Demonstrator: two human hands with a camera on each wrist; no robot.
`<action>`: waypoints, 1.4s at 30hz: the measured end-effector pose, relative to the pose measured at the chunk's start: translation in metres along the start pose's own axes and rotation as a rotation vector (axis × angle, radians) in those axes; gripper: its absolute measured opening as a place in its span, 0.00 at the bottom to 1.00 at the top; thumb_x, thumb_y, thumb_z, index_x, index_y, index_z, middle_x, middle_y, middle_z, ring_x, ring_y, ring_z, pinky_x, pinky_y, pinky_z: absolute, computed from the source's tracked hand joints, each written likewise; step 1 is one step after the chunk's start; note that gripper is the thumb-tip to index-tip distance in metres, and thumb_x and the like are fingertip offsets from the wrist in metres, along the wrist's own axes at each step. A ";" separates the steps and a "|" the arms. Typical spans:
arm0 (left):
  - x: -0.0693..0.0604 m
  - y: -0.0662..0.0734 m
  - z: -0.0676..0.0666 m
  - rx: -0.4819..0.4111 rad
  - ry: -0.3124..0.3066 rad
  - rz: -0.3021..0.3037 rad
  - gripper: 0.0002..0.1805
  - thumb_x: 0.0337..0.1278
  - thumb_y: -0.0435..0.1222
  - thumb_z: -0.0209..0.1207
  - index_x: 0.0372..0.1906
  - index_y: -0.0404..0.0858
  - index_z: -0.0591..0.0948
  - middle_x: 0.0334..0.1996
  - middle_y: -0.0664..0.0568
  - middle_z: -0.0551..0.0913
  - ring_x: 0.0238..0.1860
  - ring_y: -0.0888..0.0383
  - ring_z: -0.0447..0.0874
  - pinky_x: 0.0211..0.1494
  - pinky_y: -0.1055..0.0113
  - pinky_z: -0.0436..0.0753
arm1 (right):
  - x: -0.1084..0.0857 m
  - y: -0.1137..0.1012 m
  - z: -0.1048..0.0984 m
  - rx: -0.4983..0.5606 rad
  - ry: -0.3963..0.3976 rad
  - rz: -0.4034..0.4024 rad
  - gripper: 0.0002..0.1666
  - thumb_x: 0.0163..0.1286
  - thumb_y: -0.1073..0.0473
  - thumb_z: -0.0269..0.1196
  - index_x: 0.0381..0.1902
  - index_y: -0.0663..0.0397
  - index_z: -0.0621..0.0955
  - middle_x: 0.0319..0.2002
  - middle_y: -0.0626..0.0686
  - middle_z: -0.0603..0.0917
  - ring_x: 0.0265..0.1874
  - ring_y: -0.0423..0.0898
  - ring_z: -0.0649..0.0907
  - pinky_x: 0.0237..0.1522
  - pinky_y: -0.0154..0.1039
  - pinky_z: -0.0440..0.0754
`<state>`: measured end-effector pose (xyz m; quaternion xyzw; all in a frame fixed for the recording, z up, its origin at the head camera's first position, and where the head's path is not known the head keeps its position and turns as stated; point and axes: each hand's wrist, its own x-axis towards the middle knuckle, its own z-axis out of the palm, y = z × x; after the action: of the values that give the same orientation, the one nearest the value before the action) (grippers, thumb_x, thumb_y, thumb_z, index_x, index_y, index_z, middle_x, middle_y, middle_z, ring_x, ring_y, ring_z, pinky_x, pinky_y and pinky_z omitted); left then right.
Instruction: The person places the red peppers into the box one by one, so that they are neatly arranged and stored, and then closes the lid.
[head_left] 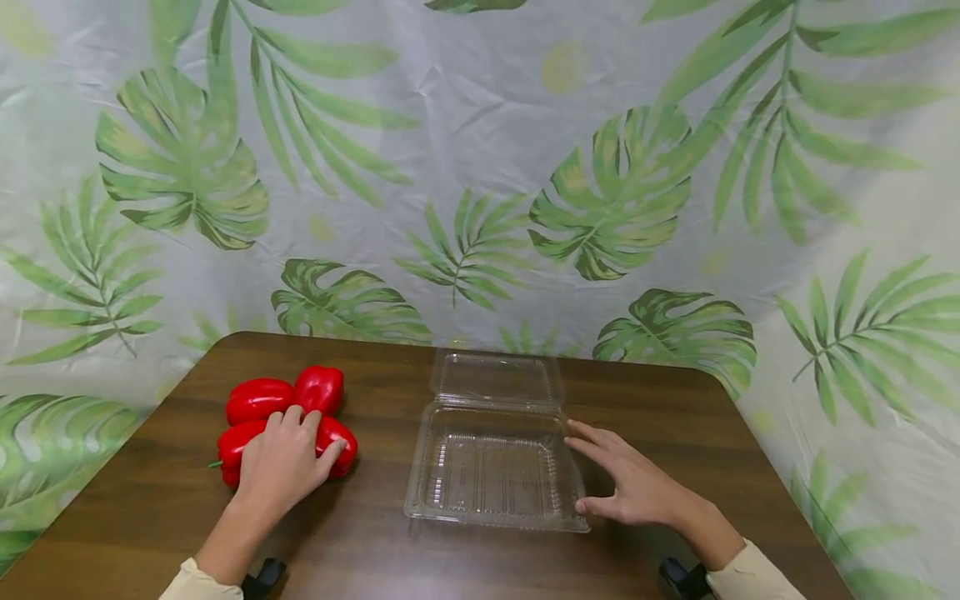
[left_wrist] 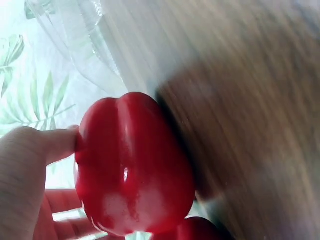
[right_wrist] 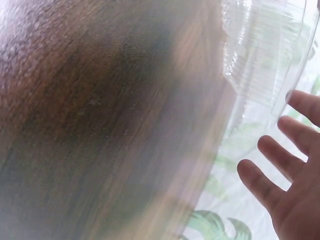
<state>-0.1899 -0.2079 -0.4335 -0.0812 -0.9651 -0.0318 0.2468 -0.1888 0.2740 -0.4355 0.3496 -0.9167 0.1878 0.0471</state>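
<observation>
Several red bell peppers are grouped on the table's left side in the head view. My left hand grips the front right bell pepper. In the left wrist view, the thumb lies against one side of this glossy bell pepper, with fingers partly hidden behind it. Beside the hand lies another bell pepper with a green stem. A clear plastic clamshell container stands in the middle, its lid folded back. At its right rim my right hand has spread fingers; the right wrist view shows them straight.
Two more peppers, one oblong and one upright-looking, sit behind the left hand. The brown wooden table has rounded far corners. Behind it hangs a leaf-patterned cloth.
</observation>
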 end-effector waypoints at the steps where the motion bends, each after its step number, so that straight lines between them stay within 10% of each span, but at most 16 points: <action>1: 0.000 0.001 -0.001 -0.010 -0.017 0.003 0.25 0.43 0.49 0.71 0.41 0.33 0.83 0.34 0.39 0.81 0.30 0.46 0.75 0.23 0.53 0.83 | 0.000 0.000 0.000 -0.004 0.000 -0.002 0.47 0.60 0.43 0.71 0.70 0.59 0.70 0.75 0.61 0.64 0.69 0.65 0.69 0.55 0.67 0.76; 11: -0.001 -0.004 -0.006 -0.145 -0.070 0.153 0.29 0.42 0.38 0.70 0.55 0.35 0.81 0.55 0.38 0.81 0.49 0.41 0.80 0.44 0.48 0.87 | 0.000 0.005 -0.004 0.031 -0.011 0.015 0.47 0.60 0.45 0.71 0.71 0.60 0.68 0.76 0.62 0.62 0.70 0.67 0.68 0.57 0.69 0.74; 24: -0.008 0.001 -0.010 -0.166 -0.095 0.100 0.26 0.46 0.40 0.70 0.53 0.36 0.80 0.56 0.42 0.81 0.49 0.43 0.82 0.34 0.51 0.87 | -0.002 0.000 0.002 0.034 -0.003 0.031 0.48 0.59 0.43 0.71 0.72 0.57 0.68 0.76 0.61 0.62 0.70 0.64 0.68 0.57 0.67 0.75; 42: -0.009 -0.008 -0.009 -0.204 -0.175 0.234 0.36 0.37 0.38 0.77 0.60 0.43 0.79 0.65 0.41 0.76 0.55 0.40 0.82 0.35 0.54 0.88 | -0.001 0.002 0.001 0.042 -0.011 0.028 0.45 0.59 0.43 0.71 0.70 0.55 0.71 0.75 0.58 0.65 0.70 0.61 0.68 0.55 0.65 0.77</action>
<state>-0.1790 -0.2182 -0.4301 -0.2198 -0.9587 -0.0934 0.1543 -0.1893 0.2753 -0.4368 0.3387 -0.9175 0.2059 0.0320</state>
